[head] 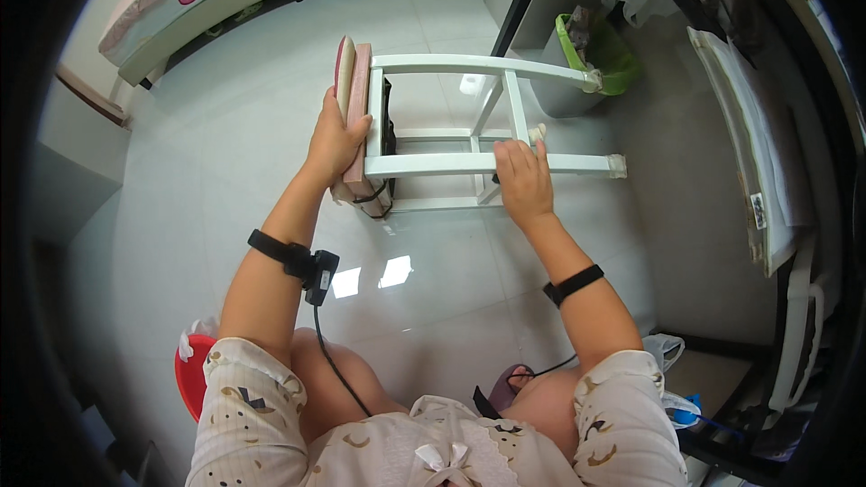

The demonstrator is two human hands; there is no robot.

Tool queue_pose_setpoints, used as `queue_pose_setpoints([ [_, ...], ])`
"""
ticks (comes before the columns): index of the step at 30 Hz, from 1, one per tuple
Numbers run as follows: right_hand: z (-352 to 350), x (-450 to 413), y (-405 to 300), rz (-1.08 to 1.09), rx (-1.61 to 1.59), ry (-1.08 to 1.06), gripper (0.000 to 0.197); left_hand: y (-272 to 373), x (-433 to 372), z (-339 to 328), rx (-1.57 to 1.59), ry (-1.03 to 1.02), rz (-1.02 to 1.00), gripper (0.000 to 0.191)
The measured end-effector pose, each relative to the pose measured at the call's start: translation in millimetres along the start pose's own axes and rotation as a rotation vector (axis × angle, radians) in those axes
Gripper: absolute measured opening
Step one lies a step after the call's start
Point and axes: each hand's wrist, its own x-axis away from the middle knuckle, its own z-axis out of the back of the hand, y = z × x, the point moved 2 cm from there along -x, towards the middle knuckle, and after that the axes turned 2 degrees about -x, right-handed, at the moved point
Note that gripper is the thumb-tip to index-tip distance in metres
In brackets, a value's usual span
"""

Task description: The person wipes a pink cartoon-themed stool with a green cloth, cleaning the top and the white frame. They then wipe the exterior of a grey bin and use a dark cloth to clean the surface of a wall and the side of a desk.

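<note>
A white-framed stool [440,164] lies tipped on its side, its legs pointing right. Its pinkish wooden seat [360,115] faces left, with a cushion [344,67] against it. My left hand [337,132] grips the edge of the seat and cushion, thumb on the wood. On the nearer upper leg, my right hand [523,179] is closed around the white bar near a crosspiece. Translucent wrapping covers the leg ends [616,166]. A black strap [372,195] runs around the seat's near corner.
A grey bin [561,91] with a green liner stands beyond the leg ends. To the right is a dark-framed desk with a hanging bag of papers [744,149]. A red bucket [191,372] sits by my left side. Behind, a bed [196,20] borders the tiled floor.
</note>
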Motion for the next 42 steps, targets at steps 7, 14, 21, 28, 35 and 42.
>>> queue_pose_setpoints([
  [7, 3, -24, -10, -0.227, -0.161, -0.160, 0.031, 17, 27, 10, 0.290, -0.042, 0.076, 0.076],
  [14, 56, -70, -14, -0.255, -0.262, -0.043, 0.028, 42, 43, 61, 0.237, -0.281, -0.027, 0.061],
  [21, 62, -64, -9, -0.497, -0.337, -0.346, 0.027, 49, 44, 59, 0.072, -0.402, -0.115, 0.053],
  [28, 33, -69, 16, -0.504, -0.276, -0.418, 0.029, 46, 44, 43, 0.195, -0.221, 0.020, 0.093],
  [35, -28, -80, 40, -0.465, -0.265, -0.302, 0.031, -10, 40, 2, -0.126, -0.193, 0.155, 0.095],
  [42, -74, -78, 53, -0.527, -0.270, -0.326, 0.031, -19, 16, -19, -0.271, -0.169, 0.170, 0.068],
])
